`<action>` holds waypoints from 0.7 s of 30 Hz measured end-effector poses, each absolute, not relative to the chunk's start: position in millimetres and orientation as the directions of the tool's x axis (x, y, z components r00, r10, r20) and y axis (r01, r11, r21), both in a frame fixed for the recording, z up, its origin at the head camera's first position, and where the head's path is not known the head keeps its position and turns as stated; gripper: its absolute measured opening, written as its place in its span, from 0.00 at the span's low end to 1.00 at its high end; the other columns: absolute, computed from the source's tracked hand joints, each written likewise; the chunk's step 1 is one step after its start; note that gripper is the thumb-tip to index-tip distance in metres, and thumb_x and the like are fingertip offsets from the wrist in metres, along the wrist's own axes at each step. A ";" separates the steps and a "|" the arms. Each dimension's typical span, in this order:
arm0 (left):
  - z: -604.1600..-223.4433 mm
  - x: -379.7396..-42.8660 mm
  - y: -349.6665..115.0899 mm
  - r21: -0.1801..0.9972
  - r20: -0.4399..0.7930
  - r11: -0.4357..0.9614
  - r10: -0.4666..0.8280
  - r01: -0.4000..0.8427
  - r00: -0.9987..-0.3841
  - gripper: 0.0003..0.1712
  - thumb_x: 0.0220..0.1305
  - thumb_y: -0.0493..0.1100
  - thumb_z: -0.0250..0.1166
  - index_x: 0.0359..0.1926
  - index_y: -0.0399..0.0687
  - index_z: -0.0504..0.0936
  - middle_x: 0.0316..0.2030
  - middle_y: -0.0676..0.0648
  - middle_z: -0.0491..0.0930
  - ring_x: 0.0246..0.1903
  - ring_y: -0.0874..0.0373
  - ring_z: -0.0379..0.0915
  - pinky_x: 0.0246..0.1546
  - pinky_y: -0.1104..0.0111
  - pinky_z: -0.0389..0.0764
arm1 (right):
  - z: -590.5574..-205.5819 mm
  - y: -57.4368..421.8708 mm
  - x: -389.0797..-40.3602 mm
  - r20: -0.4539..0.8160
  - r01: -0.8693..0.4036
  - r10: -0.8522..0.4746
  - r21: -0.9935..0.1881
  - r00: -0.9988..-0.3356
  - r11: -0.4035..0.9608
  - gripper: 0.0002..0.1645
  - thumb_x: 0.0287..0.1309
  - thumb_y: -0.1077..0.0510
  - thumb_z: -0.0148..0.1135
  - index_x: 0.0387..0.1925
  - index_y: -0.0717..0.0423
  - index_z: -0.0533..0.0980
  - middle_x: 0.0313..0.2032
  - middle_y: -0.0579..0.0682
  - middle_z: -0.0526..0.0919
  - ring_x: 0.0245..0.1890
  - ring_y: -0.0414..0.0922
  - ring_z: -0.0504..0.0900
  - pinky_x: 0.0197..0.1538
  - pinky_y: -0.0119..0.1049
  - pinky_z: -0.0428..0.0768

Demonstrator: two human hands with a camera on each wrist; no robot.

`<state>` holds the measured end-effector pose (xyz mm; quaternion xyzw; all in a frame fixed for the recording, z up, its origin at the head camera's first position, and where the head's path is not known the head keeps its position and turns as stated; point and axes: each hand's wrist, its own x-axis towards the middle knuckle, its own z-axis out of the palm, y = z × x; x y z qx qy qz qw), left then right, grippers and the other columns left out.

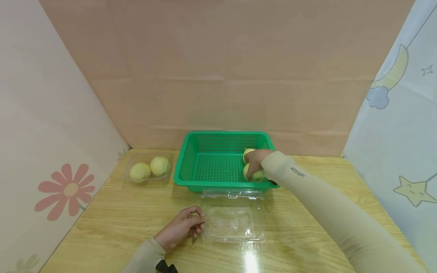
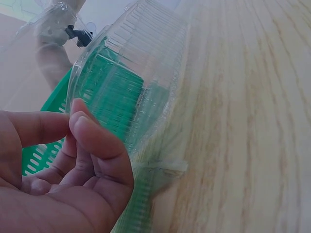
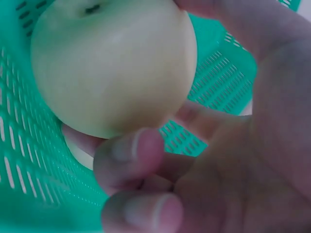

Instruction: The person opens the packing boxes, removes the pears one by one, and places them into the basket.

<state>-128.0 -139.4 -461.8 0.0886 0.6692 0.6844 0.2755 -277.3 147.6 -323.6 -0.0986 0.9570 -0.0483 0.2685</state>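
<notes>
A pear (image 3: pixel 114 63) is gripped by the curled fingers of the right hand (image 1: pixel 257 159) inside the right end of a green plastic basket (image 1: pixel 218 185), near a second pear (image 1: pixel 248 152). In front, a clear container (image 1: pixel 233 223) is pinched at its left edge by the left hand (image 1: pixel 182 225) on the worktop (image 1: pixel 129 216). At left, two pears (image 1: pixel 159 166) are held in another container (image 1: pixel 168 177).

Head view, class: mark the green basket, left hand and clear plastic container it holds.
Green basket (image 1: pixel 216 167), head view, mesh floor.
Left hand (image 1: pixel 181 227), head view, middle.
Clear plastic container (image 1: pixel 232 222), head view, flat middle.
</notes>
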 end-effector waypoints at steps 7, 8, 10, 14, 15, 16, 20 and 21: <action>-461.5 -127.7 -140.1 0.963 -0.255 0.053 0.498 -0.264 -0.829 0.07 0.75 0.42 0.55 0.41 0.41 0.71 0.29 0.48 0.76 0.26 0.61 0.68 0.26 0.71 0.74 | -327.6 139.3 -277.4 -0.516 -0.224 -0.221 -0.058 -0.828 0.973 0.25 0.48 0.50 0.74 0.48 0.48 0.75 0.44 0.51 0.76 0.38 0.49 0.76 0.35 0.41 0.79; -461.7 -127.8 -140.1 0.963 -0.257 0.055 0.497 -0.265 -0.829 0.07 0.75 0.42 0.55 0.41 0.41 0.71 0.29 0.48 0.76 0.26 0.60 0.68 0.26 0.71 0.74 | -328.5 138.3 -278.0 -0.511 -0.241 -0.230 -0.046 -0.828 0.969 0.23 0.49 0.50 0.74 0.45 0.49 0.76 0.43 0.50 0.77 0.38 0.49 0.76 0.36 0.41 0.80; -462.1 -128.1 -140.3 0.962 -0.260 0.057 0.497 -0.268 -0.828 0.07 0.75 0.42 0.55 0.41 0.41 0.71 0.29 0.48 0.76 0.26 0.60 0.68 0.26 0.71 0.74 | -330.3 136.2 -279.2 -0.503 -0.263 -0.244 -0.034 -0.829 0.964 0.20 0.50 0.51 0.75 0.42 0.51 0.77 0.45 0.49 0.79 0.38 0.48 0.77 0.37 0.42 0.80; -461.8 -128.7 -140.9 0.962 -0.260 0.060 0.501 -0.267 -0.825 0.08 0.75 0.42 0.55 0.41 0.41 0.71 0.29 0.48 0.76 0.26 0.60 0.68 0.27 0.71 0.74 | -332.3 131.8 -281.0 -0.486 -0.274 -0.241 -0.004 -0.840 0.962 0.16 0.50 0.51 0.76 0.36 0.51 0.78 0.47 0.48 0.82 0.36 0.46 0.78 0.36 0.42 0.81; -461.6 -129.0 -141.1 0.962 -0.260 0.060 0.502 -0.267 -0.825 0.08 0.75 0.42 0.55 0.41 0.41 0.71 0.29 0.48 0.76 0.26 0.60 0.68 0.27 0.71 0.74 | -332.6 130.9 -281.0 -0.483 -0.272 -0.237 0.004 -0.843 0.962 0.15 0.50 0.51 0.76 0.35 0.51 0.78 0.47 0.48 0.82 0.36 0.46 0.78 0.35 0.41 0.81; -461.5 -129.3 -141.4 0.962 -0.261 0.061 0.502 -0.267 -0.824 0.08 0.75 0.42 0.55 0.42 0.41 0.71 0.29 0.48 0.75 0.26 0.60 0.68 0.27 0.71 0.74 | -332.3 130.1 -280.6 -0.478 -0.272 -0.232 0.014 -0.847 0.962 0.15 0.50 0.50 0.76 0.34 0.50 0.78 0.46 0.47 0.82 0.35 0.46 0.77 0.35 0.41 0.80; -461.2 -129.6 -141.4 0.962 -0.260 0.062 0.502 -0.266 -0.825 0.08 0.75 0.42 0.55 0.42 0.41 0.71 0.30 0.48 0.75 0.26 0.60 0.68 0.27 0.71 0.74 | -332.6 129.7 -279.7 -0.467 -0.272 -0.234 0.013 -0.853 0.962 0.17 0.48 0.51 0.77 0.36 0.50 0.78 0.44 0.46 0.82 0.35 0.46 0.77 0.34 0.41 0.80; -461.5 -129.5 -141.3 0.962 -0.259 0.060 0.502 -0.265 -0.825 0.08 0.75 0.42 0.55 0.42 0.41 0.71 0.30 0.48 0.75 0.26 0.60 0.67 0.27 0.71 0.74 | -332.6 130.4 -279.2 -0.466 -0.266 -0.234 0.003 -0.853 0.964 0.18 0.48 0.51 0.77 0.38 0.51 0.78 0.45 0.47 0.82 0.36 0.47 0.77 0.35 0.41 0.81</action>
